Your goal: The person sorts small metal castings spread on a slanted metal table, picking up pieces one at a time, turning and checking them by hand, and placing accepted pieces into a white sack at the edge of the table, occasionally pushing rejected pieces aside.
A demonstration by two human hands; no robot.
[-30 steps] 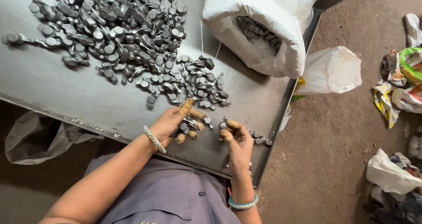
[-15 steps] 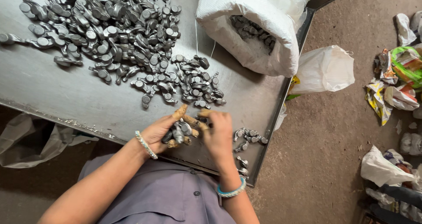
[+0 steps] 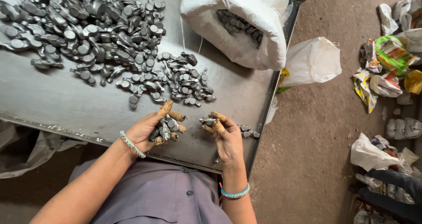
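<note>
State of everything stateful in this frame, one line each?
left hand: cupped, holding several metal parts
right hand: pinching one metal part
white sack: open, parts inside
parts pile: loose, spread on metal table
white bag: on floor, looks closed

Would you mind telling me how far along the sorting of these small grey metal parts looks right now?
Done: some parts already lie inside the open white woven sack. In hand: the left hand cups several small grey metal parts, and the right hand pinches one part at its fingertips. Left: a large heap of the same parts covers the grey metal table, so most appears untouched.
</note>
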